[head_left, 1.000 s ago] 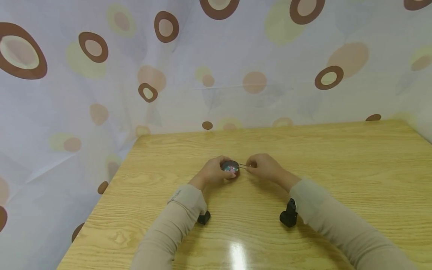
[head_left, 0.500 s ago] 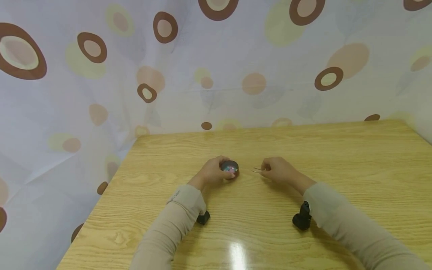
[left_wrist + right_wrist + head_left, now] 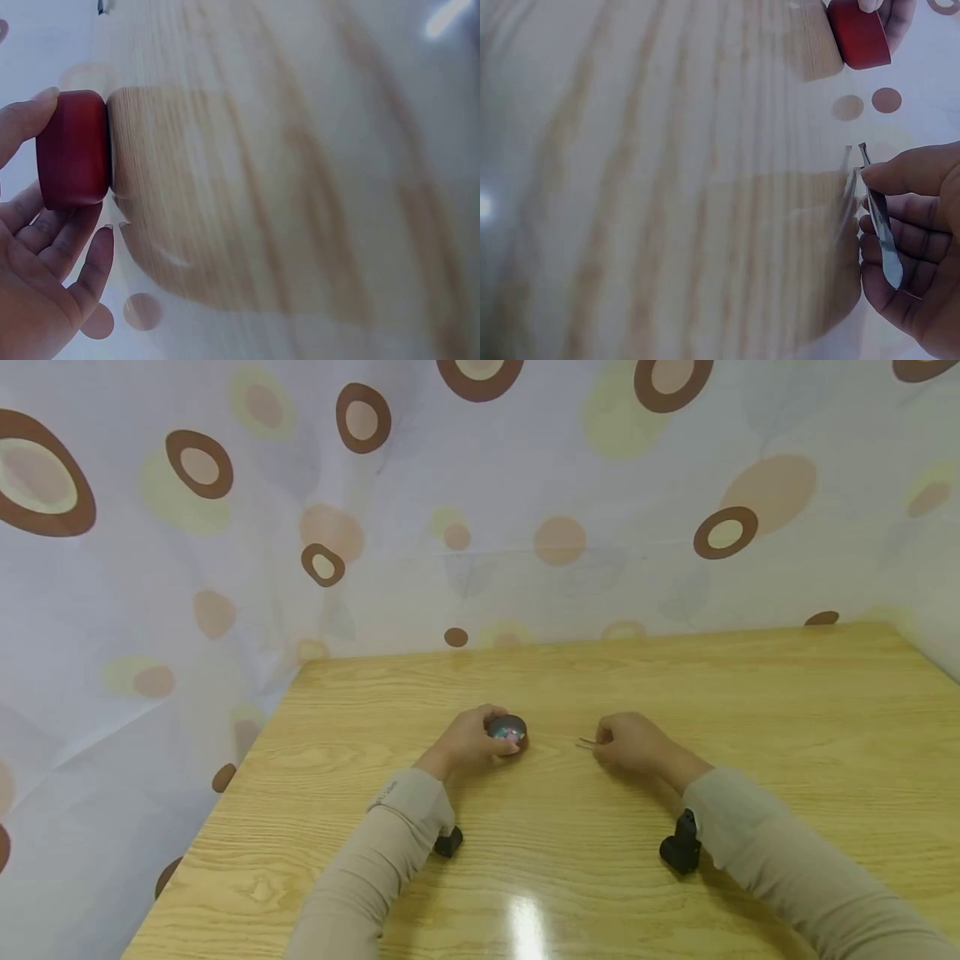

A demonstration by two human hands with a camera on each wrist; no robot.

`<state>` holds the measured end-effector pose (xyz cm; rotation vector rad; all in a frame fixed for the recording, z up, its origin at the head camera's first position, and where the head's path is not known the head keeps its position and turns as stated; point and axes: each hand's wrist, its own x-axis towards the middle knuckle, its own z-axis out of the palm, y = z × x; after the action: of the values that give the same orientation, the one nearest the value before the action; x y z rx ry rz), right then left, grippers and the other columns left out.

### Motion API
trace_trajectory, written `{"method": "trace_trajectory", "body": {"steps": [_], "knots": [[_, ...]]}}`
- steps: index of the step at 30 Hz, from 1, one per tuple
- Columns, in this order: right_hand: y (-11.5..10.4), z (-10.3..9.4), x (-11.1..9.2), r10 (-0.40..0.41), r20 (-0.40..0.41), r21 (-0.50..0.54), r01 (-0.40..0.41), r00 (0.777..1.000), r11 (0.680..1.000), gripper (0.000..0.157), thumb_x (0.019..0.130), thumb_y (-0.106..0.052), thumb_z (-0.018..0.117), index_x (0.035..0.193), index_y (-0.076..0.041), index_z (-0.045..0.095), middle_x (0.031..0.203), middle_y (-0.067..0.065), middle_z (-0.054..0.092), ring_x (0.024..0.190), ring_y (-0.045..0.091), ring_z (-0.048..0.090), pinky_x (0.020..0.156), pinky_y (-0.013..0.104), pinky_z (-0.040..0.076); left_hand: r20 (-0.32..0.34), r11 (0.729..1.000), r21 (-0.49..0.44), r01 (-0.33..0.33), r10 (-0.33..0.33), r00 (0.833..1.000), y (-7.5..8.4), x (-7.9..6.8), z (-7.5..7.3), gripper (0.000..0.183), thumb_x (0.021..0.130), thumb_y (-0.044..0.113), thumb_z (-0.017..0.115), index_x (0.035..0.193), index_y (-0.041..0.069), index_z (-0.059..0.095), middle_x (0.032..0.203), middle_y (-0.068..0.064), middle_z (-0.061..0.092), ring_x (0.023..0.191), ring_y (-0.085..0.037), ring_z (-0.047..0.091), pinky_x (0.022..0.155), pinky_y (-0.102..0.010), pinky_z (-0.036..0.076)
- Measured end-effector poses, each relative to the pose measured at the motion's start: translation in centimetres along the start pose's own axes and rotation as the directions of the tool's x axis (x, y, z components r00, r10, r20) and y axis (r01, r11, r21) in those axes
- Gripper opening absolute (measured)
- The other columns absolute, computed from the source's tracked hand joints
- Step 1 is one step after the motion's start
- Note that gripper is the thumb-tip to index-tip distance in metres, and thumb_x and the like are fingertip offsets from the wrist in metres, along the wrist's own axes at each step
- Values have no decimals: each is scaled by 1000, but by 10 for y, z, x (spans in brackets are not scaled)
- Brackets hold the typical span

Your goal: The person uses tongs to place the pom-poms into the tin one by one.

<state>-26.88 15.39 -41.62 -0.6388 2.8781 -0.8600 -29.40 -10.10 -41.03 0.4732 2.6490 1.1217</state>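
My left hand (image 3: 468,742) holds a small round bowl (image 3: 517,744) by its sides, thumb on one side and fingers on the other. Red outside in the left wrist view, it stands on the table; in the head view several small colourful pieces (image 3: 508,735) show inside its dark rim. Some way to the right, my right hand (image 3: 633,745) grips metal tweezers (image 3: 883,238) low over the table. Their narrow tips point toward the bowl and stand slightly apart, and I make out nothing between them. Part of the tweezers is hidden by my thumb.
A glossy wood-grain table (image 3: 555,843) spreads under both hands. Behind it and at the left hangs a pale sheet (image 3: 502,477) with brown and yellow spots. A black wrist device (image 3: 681,843) sits below the right cuff, another black device (image 3: 448,842) below the left.
My right hand has drawn the tweezers away from the bowl's rim, to the right. The left hand and the bowl have stayed in place.
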Motion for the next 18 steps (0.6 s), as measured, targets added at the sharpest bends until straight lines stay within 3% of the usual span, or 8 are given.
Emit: {"method": "trace_trajectory", "body": {"steps": [18], "knots": [[1,0,0,40,27,59,-42,999,997,8,76,-8,60,77,-2,57,68,3,52,53,12,45,51,27,39,7,1000,14,-3,3,1000,-1,1,-3,58,71,29,71,119,8,46,108,-3,52,96,-15,49,82,-29,38]]}}
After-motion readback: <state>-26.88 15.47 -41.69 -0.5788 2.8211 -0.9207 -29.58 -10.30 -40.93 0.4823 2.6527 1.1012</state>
